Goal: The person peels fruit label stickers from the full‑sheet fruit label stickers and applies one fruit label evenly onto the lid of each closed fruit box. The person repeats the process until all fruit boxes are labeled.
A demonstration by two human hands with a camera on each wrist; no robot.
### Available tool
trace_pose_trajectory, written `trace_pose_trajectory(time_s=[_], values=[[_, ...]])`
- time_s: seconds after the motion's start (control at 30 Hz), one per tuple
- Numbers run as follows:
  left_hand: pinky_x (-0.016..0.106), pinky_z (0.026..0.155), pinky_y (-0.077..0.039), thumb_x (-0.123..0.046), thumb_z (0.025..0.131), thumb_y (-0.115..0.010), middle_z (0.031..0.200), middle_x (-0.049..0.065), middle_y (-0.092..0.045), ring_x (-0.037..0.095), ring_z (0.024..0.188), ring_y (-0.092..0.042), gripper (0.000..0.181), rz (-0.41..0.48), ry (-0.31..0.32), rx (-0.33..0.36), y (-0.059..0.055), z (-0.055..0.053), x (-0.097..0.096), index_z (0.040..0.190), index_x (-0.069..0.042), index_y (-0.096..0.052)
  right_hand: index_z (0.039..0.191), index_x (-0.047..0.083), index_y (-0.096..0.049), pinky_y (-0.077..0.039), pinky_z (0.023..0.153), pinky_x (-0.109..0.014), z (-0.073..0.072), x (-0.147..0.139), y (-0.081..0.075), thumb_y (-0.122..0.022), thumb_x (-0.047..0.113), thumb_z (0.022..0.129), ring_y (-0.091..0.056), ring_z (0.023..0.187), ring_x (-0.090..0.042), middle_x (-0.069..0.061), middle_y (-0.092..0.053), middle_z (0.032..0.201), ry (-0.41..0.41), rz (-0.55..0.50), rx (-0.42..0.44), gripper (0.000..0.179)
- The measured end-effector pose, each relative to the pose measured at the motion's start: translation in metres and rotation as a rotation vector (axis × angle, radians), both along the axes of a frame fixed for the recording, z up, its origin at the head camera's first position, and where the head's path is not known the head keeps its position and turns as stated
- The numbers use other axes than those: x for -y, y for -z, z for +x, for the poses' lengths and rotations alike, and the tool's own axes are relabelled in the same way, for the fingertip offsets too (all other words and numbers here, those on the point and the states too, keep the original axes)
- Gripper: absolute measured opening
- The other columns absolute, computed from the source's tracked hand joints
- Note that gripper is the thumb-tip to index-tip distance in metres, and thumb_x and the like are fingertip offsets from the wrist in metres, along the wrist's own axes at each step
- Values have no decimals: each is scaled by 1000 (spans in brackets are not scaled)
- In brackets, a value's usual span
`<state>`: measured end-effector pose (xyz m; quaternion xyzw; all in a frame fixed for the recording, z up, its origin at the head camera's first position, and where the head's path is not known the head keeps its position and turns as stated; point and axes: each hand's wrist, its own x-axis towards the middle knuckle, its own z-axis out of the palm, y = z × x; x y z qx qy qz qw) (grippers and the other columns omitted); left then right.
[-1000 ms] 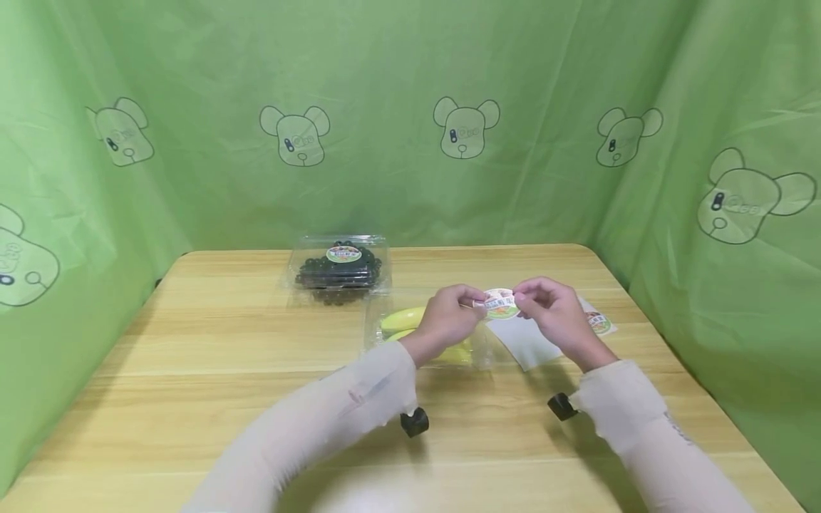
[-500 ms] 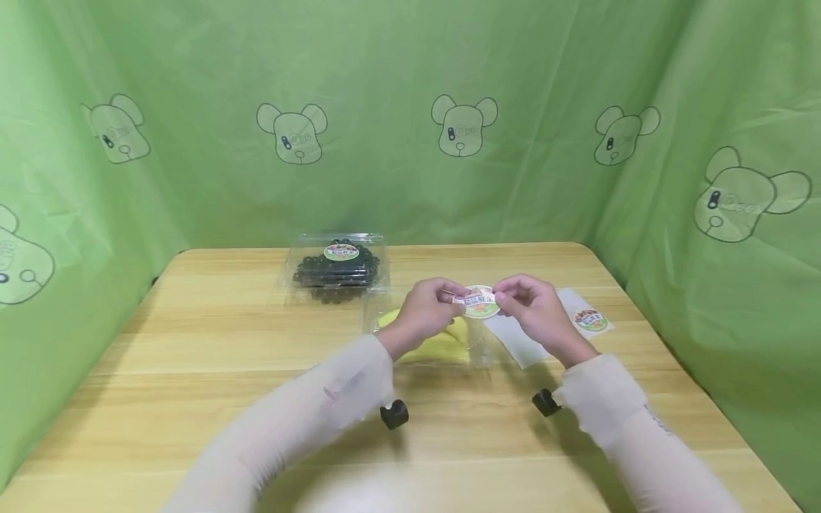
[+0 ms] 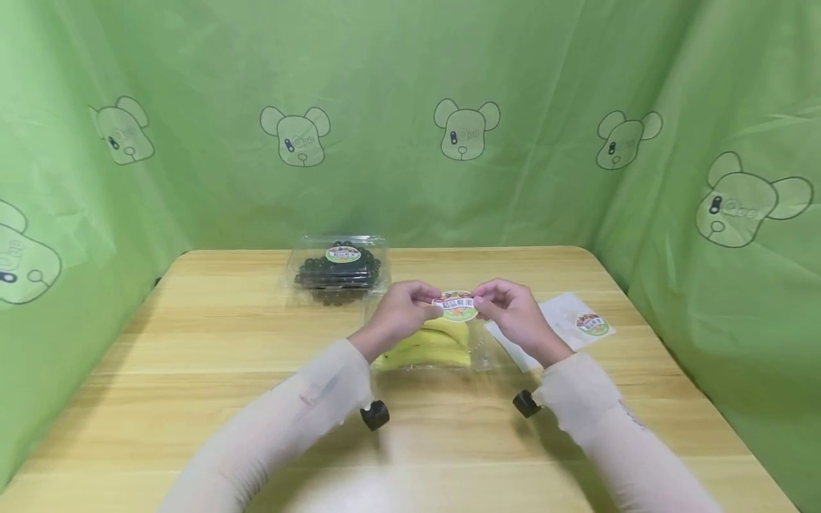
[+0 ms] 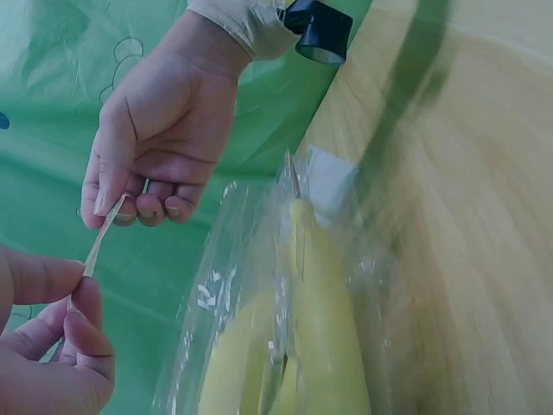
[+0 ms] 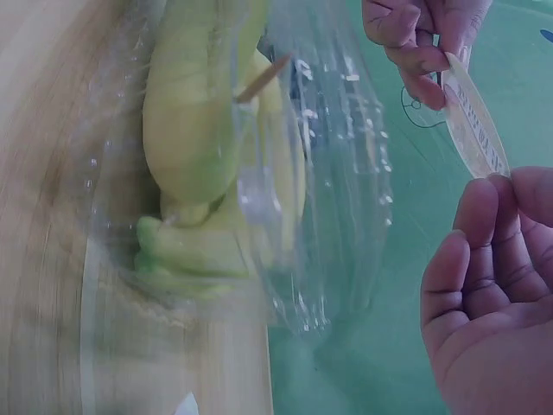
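An oval fruit sticker [image 3: 457, 306], printed with coloured fruit and lettering, is stretched flat between my two hands. My left hand [image 3: 399, 313] pinches its left edge between thumb and fingers. Its right edge is pinched the same way by my right hand [image 3: 513, 313]. Just below them, a clear plastic box [image 5: 350, 190] holds yellow bananas [image 3: 426, 348]. The right wrist view shows the sticker nearly edge-on, apart from the box. My left forearm and hand cover part of the box in the head view.
Behind, to the left, stands a clear box [image 3: 378, 260] of dark grapes [image 3: 321, 274] with a similar sticker on its lid. White backing paper [image 3: 559, 313] bearing another sticker [image 3: 593, 325] lies to the right on the wooden table [image 3: 212, 342]. Green curtains [image 3: 385, 192] enclose the table.
Both hands have moved left with the sticker, from beside the banana box to above it. More of the backing paper and of the bananas now shows.
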<state>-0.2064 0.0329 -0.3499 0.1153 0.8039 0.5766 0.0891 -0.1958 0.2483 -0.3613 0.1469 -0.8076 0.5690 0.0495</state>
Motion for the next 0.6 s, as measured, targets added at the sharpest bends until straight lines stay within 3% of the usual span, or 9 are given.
trace_pose_trajectory(time_s=[0.23,0.47,0.6], values=[[30,77,-54,-10,84,-73,105,3,-67,18,92,-62,25,-83,3,-31,2,-1,11,109,-10,-68,105,-8,-62,-55,73,-40,-6,8,4,-62,3,92,-65,81,-38,-12,-68,88,-2,56,32,17],[30,76,-55,-14,84,-74,110,5,-66,19,93,-63,27,-156,11,-53,5,-3,20,111,-10,-67,103,-2,-65,-54,76,-46,-8,17,5,-63,7,92,-64,77,-26,-10,-67,86,0,147,63,15],[29,75,-55,-13,83,-75,108,5,-66,19,92,-63,30,-191,18,-51,5,-4,23,112,-9,-67,103,-2,-66,-54,75,-51,-9,20,5,-64,8,91,-64,76,-27,-10,-67,85,-7,192,71,16]])
